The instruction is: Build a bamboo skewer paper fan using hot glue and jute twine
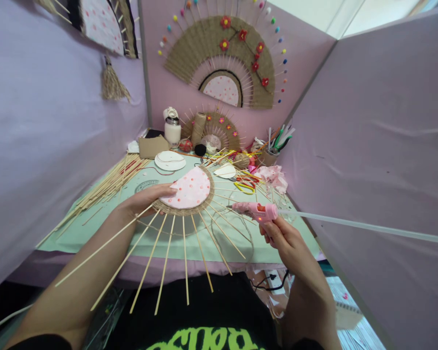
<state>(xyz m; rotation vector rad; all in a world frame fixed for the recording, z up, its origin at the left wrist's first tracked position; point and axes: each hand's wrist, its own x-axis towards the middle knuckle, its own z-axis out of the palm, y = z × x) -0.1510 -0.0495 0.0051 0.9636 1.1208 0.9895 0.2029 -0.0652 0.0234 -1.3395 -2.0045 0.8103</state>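
Note:
A half-round fan piece (190, 189), pink with red dots and edged in woven twine, is held by my left hand (151, 197) at its left end. The thumb lies on the dotted face and the other fingers are mostly hidden behind. Thin wooden sticks (185, 257) spread from the rim towards my body and to the right. My right hand (282, 238) is wrapped round a pink glue gun (257, 211), its nozzle pointing left near the right-hand sticks, apart from the rim. A long clear glue stick (365, 225) extends from the gun's back. Loose twine (251, 243) hangs below the nozzle.
Many loose sticks (102, 187) lie on the table's left. White ovals (170, 161), yellow-handled scissors (244, 187), pink crumpled material (273, 177) and a tool cup (269, 156) are farther back. A white bottle (173, 131) stands at the rear. Finished fans (264, 68) hang on the partition.

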